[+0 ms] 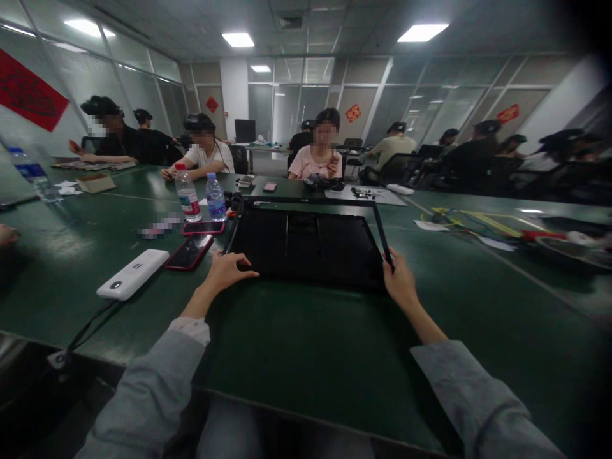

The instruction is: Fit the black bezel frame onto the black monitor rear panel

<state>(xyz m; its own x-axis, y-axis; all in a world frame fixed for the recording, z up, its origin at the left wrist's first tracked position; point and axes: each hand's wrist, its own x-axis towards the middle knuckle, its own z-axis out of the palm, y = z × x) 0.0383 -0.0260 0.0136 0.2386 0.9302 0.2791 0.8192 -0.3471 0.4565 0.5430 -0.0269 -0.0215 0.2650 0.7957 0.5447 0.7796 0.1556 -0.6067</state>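
A thin black rectangular frame (308, 200) is raised at a tilt over a flat black panel (306, 248) on the table. My right hand (401, 280) is closed round the right side bar of the frame, near its lower end. At the lower left, my left hand (227, 274) meets the left side bar, its thumb and forefinger curved with a gap between them over the panel's corner. Its other fingers are partly hidden at the bar. I cannot make out the frame's lower edge against the dark panel.
Left of the panel lie a white power bank (134, 274) with a cable, a red-edged phone (190, 252) and another phone (204, 228). Two bottles, one red-capped (187, 194) and one blue-capped (216, 199), stand behind. A person (318, 159) sits opposite. Yellow cables (478, 223) lie right.
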